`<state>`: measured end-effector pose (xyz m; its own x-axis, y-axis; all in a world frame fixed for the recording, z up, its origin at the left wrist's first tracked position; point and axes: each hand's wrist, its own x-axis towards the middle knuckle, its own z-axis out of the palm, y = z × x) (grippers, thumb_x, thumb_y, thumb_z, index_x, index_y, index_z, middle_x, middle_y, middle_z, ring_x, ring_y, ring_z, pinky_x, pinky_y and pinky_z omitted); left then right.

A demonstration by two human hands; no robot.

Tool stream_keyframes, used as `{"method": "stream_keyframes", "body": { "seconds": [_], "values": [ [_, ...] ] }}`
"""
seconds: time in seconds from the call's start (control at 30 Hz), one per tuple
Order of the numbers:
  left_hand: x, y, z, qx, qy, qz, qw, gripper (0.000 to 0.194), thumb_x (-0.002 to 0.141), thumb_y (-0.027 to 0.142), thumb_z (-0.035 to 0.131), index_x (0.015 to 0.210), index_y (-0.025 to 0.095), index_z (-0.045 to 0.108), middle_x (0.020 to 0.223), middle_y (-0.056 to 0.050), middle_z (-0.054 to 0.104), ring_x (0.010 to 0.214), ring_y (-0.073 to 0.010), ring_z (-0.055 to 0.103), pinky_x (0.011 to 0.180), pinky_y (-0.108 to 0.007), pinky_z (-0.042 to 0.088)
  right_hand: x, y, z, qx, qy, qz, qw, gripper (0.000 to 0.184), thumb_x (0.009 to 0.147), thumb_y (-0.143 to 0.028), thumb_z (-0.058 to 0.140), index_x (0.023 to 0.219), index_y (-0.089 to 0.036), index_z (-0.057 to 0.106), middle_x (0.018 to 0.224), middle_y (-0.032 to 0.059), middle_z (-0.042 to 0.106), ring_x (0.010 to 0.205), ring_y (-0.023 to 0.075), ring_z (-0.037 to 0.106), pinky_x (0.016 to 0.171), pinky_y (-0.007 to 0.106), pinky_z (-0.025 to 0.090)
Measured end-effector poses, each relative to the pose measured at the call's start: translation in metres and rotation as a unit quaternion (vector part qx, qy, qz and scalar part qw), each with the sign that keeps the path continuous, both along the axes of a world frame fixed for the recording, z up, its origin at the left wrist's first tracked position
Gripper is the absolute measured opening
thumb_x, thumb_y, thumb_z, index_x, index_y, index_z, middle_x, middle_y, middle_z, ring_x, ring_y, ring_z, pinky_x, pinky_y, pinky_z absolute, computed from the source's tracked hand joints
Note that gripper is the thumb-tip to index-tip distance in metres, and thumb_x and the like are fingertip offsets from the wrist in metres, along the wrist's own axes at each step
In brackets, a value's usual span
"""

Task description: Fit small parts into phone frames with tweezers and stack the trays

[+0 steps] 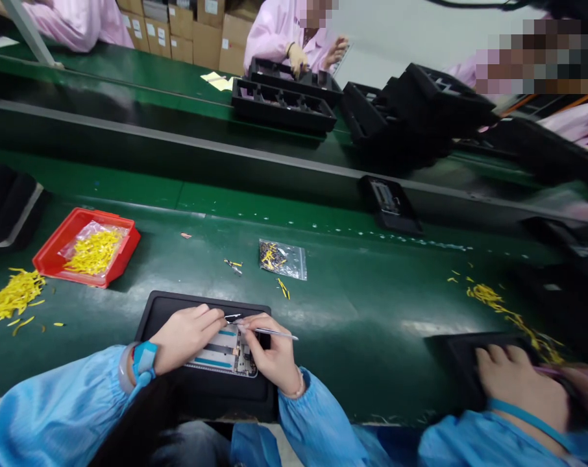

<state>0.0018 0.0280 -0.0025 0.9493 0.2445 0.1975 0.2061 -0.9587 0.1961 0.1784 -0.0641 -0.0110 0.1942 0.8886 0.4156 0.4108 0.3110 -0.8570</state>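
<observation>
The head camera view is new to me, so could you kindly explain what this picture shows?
This picture comes from a camera worn on a person's head, looking down at their own hands. The right hand pinches a thin metal pick above a phone-like frame lying on a black tray. The left hand reaches over the frame's top edge. On the green conveyor bench, a red tray holds a plastic bag of yellow strips. A co-worker in a pink smock sits across the belt.
</observation>
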Motion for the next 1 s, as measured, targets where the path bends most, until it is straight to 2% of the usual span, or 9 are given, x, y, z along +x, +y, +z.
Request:
{"method": "stream_keyframes", "body": {
  "seconds": [0.2, 0.4, 0.6, 0.7, 0.8, 0.9, 1.0],
  "values": [
    [0.001, 0.0, 0.003, -0.001, 0.012, 0.003, 1.0, 0.021, 0.091, 0.005, 0.04, 0.103, 0.014, 0.054, 0.097, -0.004, 0.065, 0.078, -0.0171, 0.058, 0.065, -0.027, 0.049, 0.001, 0.001, 0.002, 0.004, -0.026, 0.02, 0.999, 0.017, 0.083, -0.006, 0.056, 0.086, -0.022, 0.063, 0.075, 0.0047, 0.071, 0.068, 0.0172, 0.068, 0.061, 0.026, 0.055],
    [0.001, -0.002, 0.004, -0.012, 0.002, 0.031, 0.999, 0.024, 0.088, 0.002, 0.037, 0.099, 0.016, 0.053, 0.094, -0.002, 0.064, 0.074, -0.0161, 0.056, 0.061, -0.025, 0.047, 0.003, 0.002, 0.005, 0.025, -0.102, 0.065, 0.992, 0.019, 0.09, -0.012, 0.051, 0.103, -0.02, 0.064, 0.078, 0.006, 0.07, 0.067, 0.0166, 0.065, 0.059, 0.025, 0.053],
    [0.0, -0.004, 0.002, -0.073, 0.02, 0.072, 0.995, 0.028, 0.083, 0.0, 0.036, 0.097, 0.017, 0.052, 0.092, -0.002, 0.063, 0.076, -0.0153, 0.056, 0.064, -0.024, 0.046, 0.004, 0.003, 0.008, 0.011, -0.117, 0.079, 0.99, 0.024, 0.091, -0.013, 0.049, 0.107, -0.023, 0.063, 0.079, 0.0047, 0.071, 0.064, 0.0175, 0.065, 0.058, 0.028, 0.053],
    [-0.001, -0.004, -0.001, -0.09, -0.01, 0.081, 0.993, 0.022, 0.087, 0.004, 0.037, 0.094, 0.017, 0.053, 0.089, -0.002, 0.062, 0.076, -0.0152, 0.056, 0.065, -0.024, 0.046, 0.004, 0.004, 0.007, -0.005, -0.076, 0.076, 0.994, 0.019, 0.091, -0.016, 0.051, 0.099, -0.023, 0.066, 0.079, 0.0048, 0.072, 0.066, 0.0181, 0.066, 0.059, 0.028, 0.054],
    [-0.001, -0.002, -0.002, -0.092, -0.029, 0.078, 0.992, 0.018, 0.091, 0.009, 0.039, 0.095, 0.017, 0.056, 0.091, -0.003, 0.062, 0.078, -0.0154, 0.057, 0.068, -0.024, 0.047, 0.004, 0.002, 0.002, -0.031, 0.017, 0.011, 0.999, 0.013, 0.091, -0.023, 0.053, 0.092, -0.022, 0.066, 0.079, 0.0049, 0.072, 0.072, 0.0192, 0.068, 0.064, 0.03, 0.055],
    [0.001, 0.0, -0.002, -0.101, -0.037, 0.069, 0.992, 0.022, 0.091, 0.01, 0.04, 0.101, 0.017, 0.058, 0.095, -0.004, 0.061, 0.08, -0.0159, 0.056, 0.07, -0.025, 0.047, 0.003, 0.0, -0.005, -0.057, 0.117, -0.06, 0.99, 0.014, 0.092, -0.031, 0.054, 0.09, -0.022, 0.064, 0.079, 0.0046, 0.071, 0.075, 0.0192, 0.069, 0.068, 0.03, 0.056],
    [0.004, 0.001, 0.0, -0.132, -0.045, 0.067, 0.988, 0.024, 0.089, 0.009, 0.042, 0.1, 0.018, 0.061, 0.097, -0.005, 0.06, 0.082, -0.016, 0.056, 0.073, -0.025, 0.047, 0.002, 0.0, -0.01, -0.072, 0.176, -0.081, 0.978, 0.016, 0.09, -0.036, 0.058, 0.089, -0.021, 0.063, 0.077, 0.0039, 0.071, 0.073, 0.0183, 0.07, 0.068, 0.029, 0.056]
  ]
}}
